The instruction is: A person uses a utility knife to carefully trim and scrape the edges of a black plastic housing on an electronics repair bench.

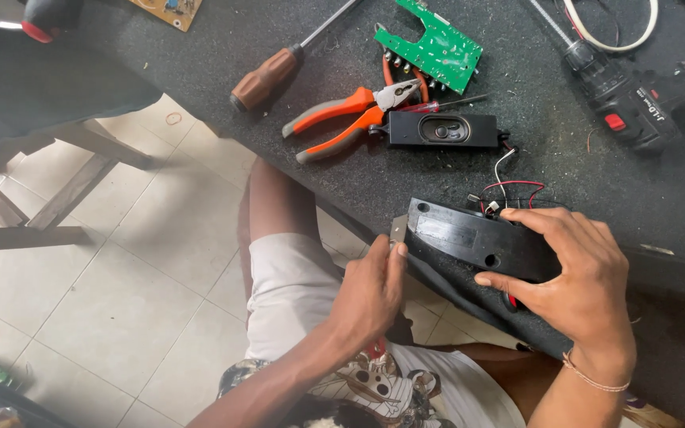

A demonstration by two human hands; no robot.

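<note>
Both hands, left hand (370, 297) and right hand (576, 281), grip a black casing (477, 238) below pliers (350, 119) and speaker (443, 129).

The dark speckled bench (564, 150) carries a screwdriver (279, 71), orange pliers (342, 115), green circuit board (434, 43), black speaker (443, 129) and drill (624, 99).

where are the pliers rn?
Head view: the orange-handled pliers lie on the dark workbench, upper centre, between the brown-handled screwdriver and the small black speaker, below the green circuit board.
</note>
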